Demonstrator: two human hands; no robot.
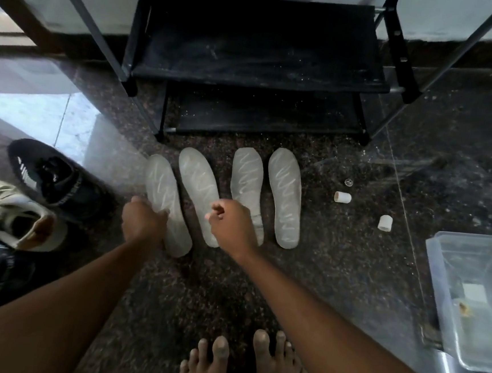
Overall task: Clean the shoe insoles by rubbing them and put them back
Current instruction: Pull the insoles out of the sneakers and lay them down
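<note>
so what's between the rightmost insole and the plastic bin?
Head view: a white cap, a second white cap and a tiny clear round piece on the floor, between the rightmost insole and the plastic bin.

Daylight from the left throws pale glare across the polished dark speckled stone floor (349,284), while the black metal shoe rack (259,56) sits in dim shadow. The left hand (143,222) and right hand (232,224) blur slightly; wide-angle distortion bends lines at the edges.
</note>
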